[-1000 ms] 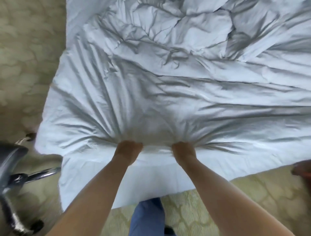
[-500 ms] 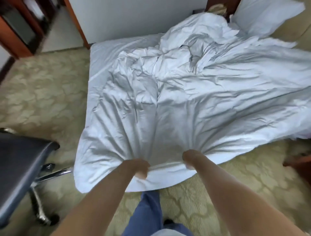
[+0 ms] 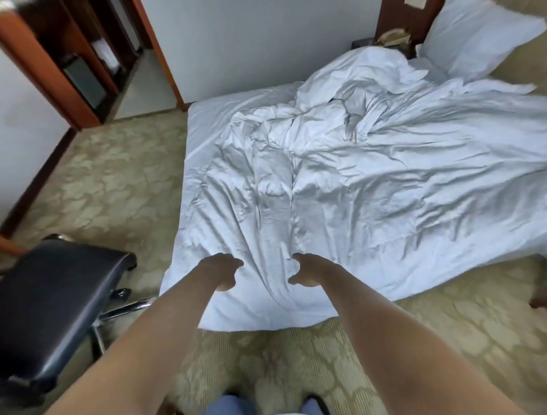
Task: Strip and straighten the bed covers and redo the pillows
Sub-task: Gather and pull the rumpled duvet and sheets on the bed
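Both hands are letting go of the white duvet [image 3: 370,189], now slumping over the bed's foot onto the carpet [image 3: 281,364]. The left hand [image 3: 223,271] and right hand [image 3: 305,272] are hovering above it, fingers loosely curled, grasping nothing.

You find no legible text, label, brand, number or sign anywhere in the head view. A pale card or paper [image 3: 414,3] sits on the dark wood panel at the upper right edge of the frame; any printing on it is too small and blurred for you to read.
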Available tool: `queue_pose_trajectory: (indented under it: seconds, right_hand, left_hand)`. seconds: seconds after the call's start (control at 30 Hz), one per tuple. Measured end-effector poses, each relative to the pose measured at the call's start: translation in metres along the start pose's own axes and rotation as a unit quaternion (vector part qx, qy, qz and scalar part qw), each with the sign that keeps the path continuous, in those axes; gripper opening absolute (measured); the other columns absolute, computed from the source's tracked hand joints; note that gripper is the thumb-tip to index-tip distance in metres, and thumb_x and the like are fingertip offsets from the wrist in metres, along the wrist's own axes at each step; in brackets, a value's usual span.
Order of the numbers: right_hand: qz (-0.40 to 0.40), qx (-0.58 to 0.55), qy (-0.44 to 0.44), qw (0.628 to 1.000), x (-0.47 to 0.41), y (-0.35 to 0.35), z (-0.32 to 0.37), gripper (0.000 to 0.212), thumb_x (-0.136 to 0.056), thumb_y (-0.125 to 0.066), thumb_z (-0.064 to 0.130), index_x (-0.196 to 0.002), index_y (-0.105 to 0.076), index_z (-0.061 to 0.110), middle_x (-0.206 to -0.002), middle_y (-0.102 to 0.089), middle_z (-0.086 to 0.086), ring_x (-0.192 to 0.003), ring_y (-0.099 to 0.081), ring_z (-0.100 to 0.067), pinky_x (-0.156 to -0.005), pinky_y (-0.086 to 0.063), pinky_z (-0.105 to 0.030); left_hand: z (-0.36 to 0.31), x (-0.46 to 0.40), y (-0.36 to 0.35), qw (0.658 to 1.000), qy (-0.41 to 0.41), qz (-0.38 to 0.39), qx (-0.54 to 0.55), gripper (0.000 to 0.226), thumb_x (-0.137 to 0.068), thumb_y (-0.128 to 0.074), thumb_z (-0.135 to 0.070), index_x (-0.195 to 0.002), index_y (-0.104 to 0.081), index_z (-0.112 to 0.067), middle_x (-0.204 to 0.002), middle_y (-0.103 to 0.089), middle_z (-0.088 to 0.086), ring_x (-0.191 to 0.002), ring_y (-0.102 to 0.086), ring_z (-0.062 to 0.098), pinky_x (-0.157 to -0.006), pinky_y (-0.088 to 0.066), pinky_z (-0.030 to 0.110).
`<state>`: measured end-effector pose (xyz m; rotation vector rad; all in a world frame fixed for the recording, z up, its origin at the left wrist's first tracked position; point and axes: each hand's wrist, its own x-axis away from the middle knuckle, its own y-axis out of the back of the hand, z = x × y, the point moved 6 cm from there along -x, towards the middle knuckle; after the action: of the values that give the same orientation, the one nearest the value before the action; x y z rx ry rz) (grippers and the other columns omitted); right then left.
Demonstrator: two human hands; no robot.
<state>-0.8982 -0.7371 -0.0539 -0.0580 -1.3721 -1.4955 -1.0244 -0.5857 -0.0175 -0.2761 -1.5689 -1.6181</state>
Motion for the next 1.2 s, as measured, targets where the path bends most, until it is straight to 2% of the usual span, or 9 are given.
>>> queue_pose_trajectory:
  seconds: [0.17, 0.4, 0.57, 0.73, 0.87, 0.97, 1.07, 1.2]
  right_hand:
    - [-0.031, 0.006, 0.016, 0.999, -0.023, 0.008, 0.047, 0.073, -0.093, -0.052, 0.045, -0.152, -0.017, 0.021, -0.154, -0.028, -0.008, -0.139, -0.032, -0.027, -0.111, -0.031, -0.038]
    - [-0.025, -0.016, -0.015, 0.999, -0.075, 0.002, 0.128, 0.075, -0.092, -0.053, 0.045, -0.152, -0.017, 0.019, -0.153, -0.031, -0.009, -0.138, -0.034, -0.027, -0.110, -0.033, -0.037]
    - [-0.052, -0.002, -0.046, 0.998, -0.123, 0.012, 0.227, 0.073, -0.094, -0.052, 0.044, -0.152, -0.017, 0.017, -0.153, -0.031, -0.010, -0.139, -0.033, -0.027, -0.111, -0.032, -0.036]
    - [-0.066, 0.015, -0.074, 0.995, -0.148, 0.020, 0.305, 0.069, -0.095, -0.051, 0.041, -0.151, -0.020, 0.018, -0.151, -0.033, -0.010, -0.138, -0.035, -0.026, -0.109, -0.033, -0.036]
    - [-0.063, 0.036, -0.112, 0.991, -0.156, 0.027, 0.327, 0.070, -0.095, -0.051, 0.043, -0.152, -0.019, 0.019, -0.151, -0.032, -0.009, -0.137, -0.036, -0.026, -0.109, -0.034, -0.037]
    - [-0.065, 0.051, -0.138, 0.987, -0.166, 0.040, 0.334, 0.069, -0.095, -0.050, 0.043, -0.152, -0.018, 0.021, -0.151, -0.031, -0.008, -0.137, -0.035, -0.026, -0.109, -0.035, -0.039]
    - [-0.066, 0.056, -0.142, 0.986, -0.182, 0.053, 0.345, 0.068, -0.095, -0.050, 0.043, -0.152, -0.019, 0.021, -0.152, -0.031, -0.009, -0.138, -0.035, -0.026, -0.109, -0.034, -0.040]
    - [-0.055, 0.060, -0.152, 0.985, -0.216, 0.064, 0.356, 0.067, -0.095, -0.049, 0.043, -0.151, -0.021, 0.022, -0.150, -0.032, -0.008, -0.136, -0.037, -0.027, -0.108, -0.036, -0.039]
  left_hand:
    - [0.049, -0.006, 0.011, 0.999, 0.006, -0.043, -0.008, 0.060, -0.094, -0.039, -0.014, -0.149, -0.024, -0.029, -0.150, -0.032, -0.001, -0.138, -0.032, 0.019, -0.106, -0.036, 0.037]
    - [0.152, -0.036, -0.002, 0.998, -0.004, -0.056, 0.025, 0.058, -0.094, -0.038, -0.012, -0.148, -0.027, -0.028, -0.148, -0.033, 0.002, -0.137, -0.033, 0.023, -0.105, -0.037, 0.037]
    - [0.236, -0.063, 0.002, 0.991, -0.078, -0.092, 0.052, 0.052, -0.096, -0.040, -0.018, -0.147, -0.031, -0.022, -0.148, -0.034, 0.005, -0.135, -0.036, 0.024, -0.106, -0.038, 0.038]
    - [0.302, -0.082, 0.008, 0.986, -0.138, -0.078, 0.048, 0.052, -0.092, -0.041, -0.010, -0.143, -0.037, -0.018, -0.142, -0.039, 0.008, -0.132, -0.040, 0.027, -0.104, -0.041, 0.040]
    - [0.344, -0.099, 0.019, 0.985, -0.147, -0.077, 0.045, 0.056, -0.093, -0.038, -0.006, -0.147, -0.031, -0.018, -0.150, -0.032, 0.008, -0.136, -0.034, 0.026, -0.107, -0.039, 0.041]
    - [0.367, -0.115, 0.027, 0.983, -0.161, -0.084, 0.042, 0.051, -0.093, -0.038, -0.007, -0.143, -0.037, -0.017, -0.148, -0.036, 0.009, -0.133, -0.037, 0.027, -0.105, -0.041, 0.042]
    - [0.387, -0.131, 0.035, 0.981, -0.173, -0.086, 0.034, 0.057, -0.093, -0.035, -0.006, -0.149, -0.028, -0.020, -0.151, -0.029, 0.008, -0.135, -0.035, 0.028, -0.104, -0.041, 0.042]
    - [0.408, -0.158, 0.049, 0.977, -0.193, -0.092, 0.013, 0.057, -0.094, -0.036, -0.006, -0.148, -0.029, -0.021, -0.145, -0.034, 0.005, -0.130, -0.039, 0.026, -0.098, -0.045, 0.040]
